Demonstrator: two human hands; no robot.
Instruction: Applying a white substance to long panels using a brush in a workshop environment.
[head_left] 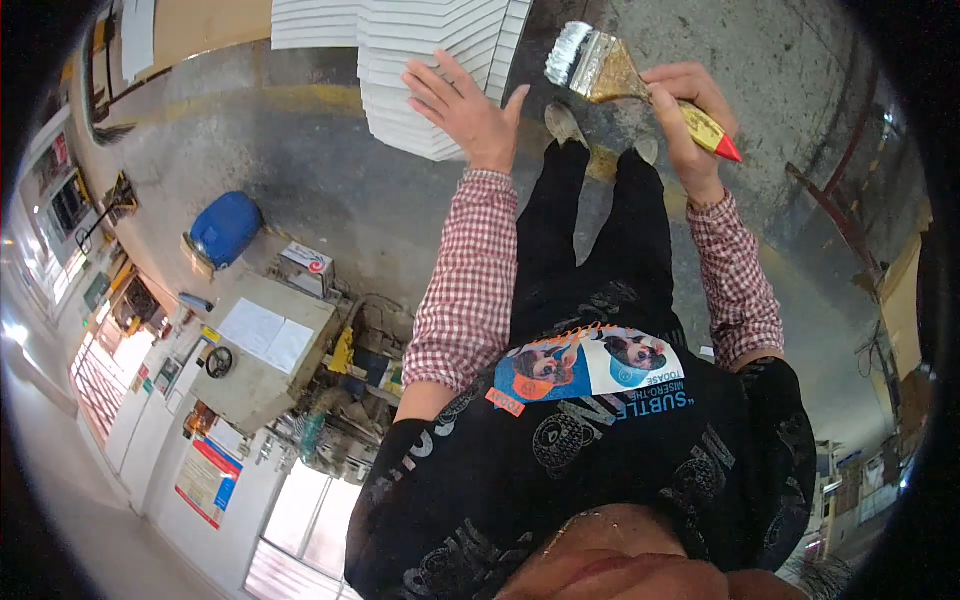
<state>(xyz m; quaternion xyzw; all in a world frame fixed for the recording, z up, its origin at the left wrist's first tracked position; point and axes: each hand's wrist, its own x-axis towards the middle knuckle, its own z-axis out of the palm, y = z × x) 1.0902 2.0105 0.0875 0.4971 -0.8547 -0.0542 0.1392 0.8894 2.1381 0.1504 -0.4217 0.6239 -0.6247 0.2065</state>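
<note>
My right hand (690, 125) is closed round the handle of a wide paintbrush (612, 66), whose grip is yellow with a red tip. White paint or glue coats the bristles, which point left, and the metal band is smeared. With fingers spread, my left hand (470, 112) lies over the near right part of a stack of white sheets (415, 60). The sheets are fanned in overlapping steps, so that their edges make rows of lines. The brush is held apart from the stack, to its right. Checked sleeves cover both my forearms.
Below the stack runs a concrete floor (330, 150) with a worn yellow stripe. A blue drum (225, 230) stands at the left, near a machine with a pale top (300, 320) bearing papers and a small handwheel (219, 362). A metal bar (835, 215) stands at the right.
</note>
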